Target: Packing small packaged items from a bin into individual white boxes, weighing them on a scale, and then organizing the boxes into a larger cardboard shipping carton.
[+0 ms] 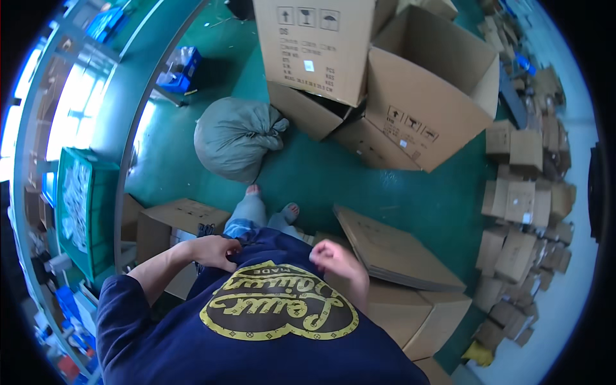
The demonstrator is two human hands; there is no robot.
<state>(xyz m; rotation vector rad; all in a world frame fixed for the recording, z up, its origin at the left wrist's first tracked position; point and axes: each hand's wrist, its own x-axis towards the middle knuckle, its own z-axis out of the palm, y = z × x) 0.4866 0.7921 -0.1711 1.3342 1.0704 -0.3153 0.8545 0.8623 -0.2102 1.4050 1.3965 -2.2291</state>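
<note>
My left hand (215,251) is at the front of the dark blue T-shirt (186,327) I wear. Its fingers and thumb close on the cloth near the waist. To the right, my right hand (335,258) is raised beside the shirt with its fingers curled in. Whether anything small sits between those fingertips I cannot make out. Next to my left hand stands an open cardboard box (186,213) with things inside. Flat cardboard sheets (401,250) lie near my right hand, on top of closed cartons (398,314).
Ahead on the green floor (308,168) sits a tied grey-green sack (234,140). Large cartons (430,96) stand beyond it, one open. Many small boxes (518,199) line the right wall. At left are a green crate (99,212) of clear bags and a blue bin (181,72).
</note>
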